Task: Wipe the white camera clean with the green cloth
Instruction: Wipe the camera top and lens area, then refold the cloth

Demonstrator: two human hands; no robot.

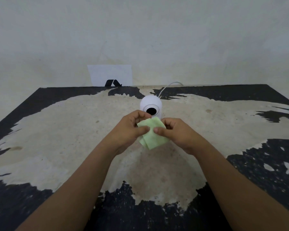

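Both hands, the left hand (130, 129) and right hand (177, 132), pinch the folded cloth (153, 135) between thumbs and curled fingers, arms stretched forward over the worktop (65, 130), apparently readying it, so next it must press against the camera (151, 106) standing just beyond.

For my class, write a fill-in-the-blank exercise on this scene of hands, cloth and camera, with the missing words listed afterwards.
1. Both hands hold a folded cloth whose colour is ____.
2. The white camera stands on the table, just ____ the cloth.
3. The lens on the camera's front is coloured ____.
4. A white ____ runs from the camera's back toward the wall.

Missing words: green; behind; black; cable
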